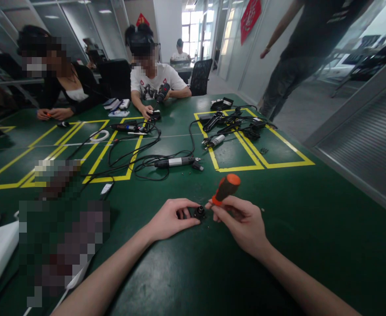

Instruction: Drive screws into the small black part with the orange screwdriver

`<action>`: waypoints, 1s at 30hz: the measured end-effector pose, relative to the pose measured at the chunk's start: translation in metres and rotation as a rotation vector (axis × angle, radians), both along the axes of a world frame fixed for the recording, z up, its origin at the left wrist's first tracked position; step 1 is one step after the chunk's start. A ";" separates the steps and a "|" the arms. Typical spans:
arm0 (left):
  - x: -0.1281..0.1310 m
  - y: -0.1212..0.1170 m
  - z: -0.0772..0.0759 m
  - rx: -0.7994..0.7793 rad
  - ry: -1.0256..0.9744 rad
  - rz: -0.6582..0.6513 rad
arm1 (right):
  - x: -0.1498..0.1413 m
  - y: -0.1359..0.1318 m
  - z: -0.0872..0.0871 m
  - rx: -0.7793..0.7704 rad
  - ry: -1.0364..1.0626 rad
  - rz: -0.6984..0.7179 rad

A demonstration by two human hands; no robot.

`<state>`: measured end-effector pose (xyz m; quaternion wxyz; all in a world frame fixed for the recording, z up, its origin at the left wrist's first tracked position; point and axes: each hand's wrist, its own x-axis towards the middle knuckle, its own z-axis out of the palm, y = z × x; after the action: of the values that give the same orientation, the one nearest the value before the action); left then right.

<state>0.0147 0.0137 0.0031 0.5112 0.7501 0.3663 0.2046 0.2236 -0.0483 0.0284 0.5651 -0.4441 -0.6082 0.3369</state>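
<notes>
The left hand (176,219) pinches a small black part (199,213) between thumb and fingers on the green table (166,272); just right of that grip, the right hand (242,219) closes around an orange-and-black screwdriver (226,188); beyond both lies a cabled pen-shaped tool (176,162)

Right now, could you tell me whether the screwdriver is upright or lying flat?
Upright but tilted: the right hand holds the screwdriver with its handle up.

Seemingly no readable text.
</notes>
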 end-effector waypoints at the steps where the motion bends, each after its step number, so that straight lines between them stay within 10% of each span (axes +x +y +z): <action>1: 0.000 0.000 0.000 -0.001 -0.005 0.001 | 0.000 0.000 0.000 -0.010 0.013 0.013; 30: 0.000 0.001 0.000 0.006 -0.014 -0.005 | 0.002 0.000 0.000 0.163 -0.101 -0.024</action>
<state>0.0150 0.0142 0.0029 0.5120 0.7511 0.3601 0.2098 0.2261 -0.0481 0.0282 0.5720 -0.4202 -0.6560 0.2566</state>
